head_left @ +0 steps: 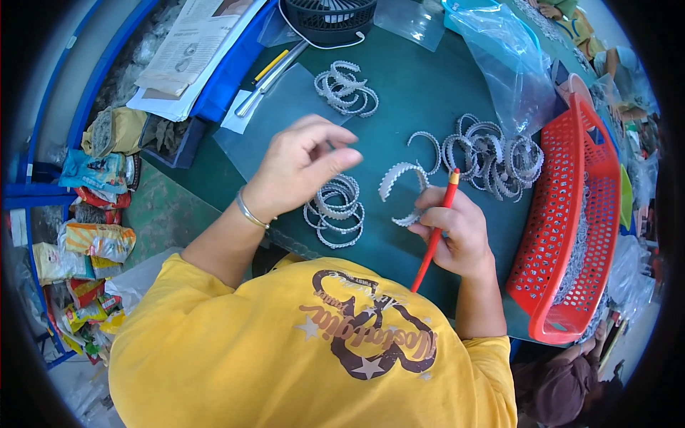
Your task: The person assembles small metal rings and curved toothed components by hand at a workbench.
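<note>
My right hand (460, 232) is closed on a curved, C-shaped pale grey band with a toothed edge (394, 177). A red pencil (437, 246) is tucked between the same hand's fingers, slanting down toward my shirt. My left hand (303, 160) hovers over the table, fingers loosely bent and thumb apart from the index finger, with nothing visible in it. Just below it lies a stack of similar ring-shaped bands (335, 207). Beyond it rests another small group of bands (345, 89). Right of centre is a larger tangled heap of them (492, 153).
A red perforated basket (549, 235) with grey pieces inside stands at the right edge of the green table (428, 85). At the far side are a black fan (332, 18) and clear plastic bags (499, 57). Papers (185, 53) and a small bin (171, 143) sit at left.
</note>
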The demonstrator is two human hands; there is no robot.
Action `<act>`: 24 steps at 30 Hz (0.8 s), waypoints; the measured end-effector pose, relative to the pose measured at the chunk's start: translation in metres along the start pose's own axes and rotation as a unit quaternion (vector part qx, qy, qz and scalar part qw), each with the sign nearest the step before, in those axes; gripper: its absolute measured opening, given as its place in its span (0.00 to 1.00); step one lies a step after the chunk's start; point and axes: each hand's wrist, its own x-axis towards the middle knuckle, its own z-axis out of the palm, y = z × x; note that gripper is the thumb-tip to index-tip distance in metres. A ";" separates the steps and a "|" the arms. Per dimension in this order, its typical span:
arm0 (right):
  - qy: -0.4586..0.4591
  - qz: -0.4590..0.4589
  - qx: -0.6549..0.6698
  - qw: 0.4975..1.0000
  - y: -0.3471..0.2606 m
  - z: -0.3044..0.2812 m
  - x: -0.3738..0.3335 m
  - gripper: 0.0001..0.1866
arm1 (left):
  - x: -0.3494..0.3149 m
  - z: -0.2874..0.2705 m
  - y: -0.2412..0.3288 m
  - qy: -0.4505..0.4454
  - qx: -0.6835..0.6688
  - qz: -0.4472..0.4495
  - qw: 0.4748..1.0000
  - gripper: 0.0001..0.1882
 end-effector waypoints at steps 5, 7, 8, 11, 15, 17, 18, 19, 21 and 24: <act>-0.023 -0.027 -0.027 0.999 0.002 0.003 0.005 0.18 | 0.005 0.016 0.012 -0.105 -0.345 -0.152 0.920 0.09; 0.091 0.042 0.093 0.991 0.000 0.007 0.000 0.18 | 0.005 0.015 0.012 -0.099 -0.370 -0.172 0.908 0.10; 0.128 0.085 0.150 0.977 0.002 0.010 -0.007 0.18 | 0.005 0.016 0.012 -0.092 -0.395 -0.193 0.894 0.10; 0.187 0.129 0.289 0.930 0.000 0.018 -0.013 0.17 | 0.006 0.020 0.010 -0.093 -0.465 -0.210 0.855 0.11; 0.197 0.189 0.421 0.865 0.003 0.020 -0.016 0.16 | 0.007 0.020 0.011 -0.101 -0.483 -0.203 0.846 0.13; 0.203 0.211 0.448 0.845 0.002 0.021 -0.015 0.14 | 0.005 0.021 0.013 -0.109 -0.457 -0.198 0.860 0.14; 0.202 0.211 0.448 0.845 0.002 0.021 -0.016 0.14 | 0.005 0.020 0.013 -0.108 -0.457 -0.198 0.860 0.14; 0.202 0.208 0.443 0.848 0.003 0.021 -0.016 0.14 | 0.005 0.020 0.013 -0.113 -0.455 -0.197 0.861 0.14; 0.203 0.206 0.438 0.851 0.003 0.021 -0.017 0.14 | 0.005 0.020 0.013 -0.118 -0.454 -0.195 0.861 0.14; 0.209 0.190 0.438 0.853 0.004 0.021 -0.017 0.14 | 0.003 0.022 0.011 -0.113 -0.458 -0.197 0.859 0.15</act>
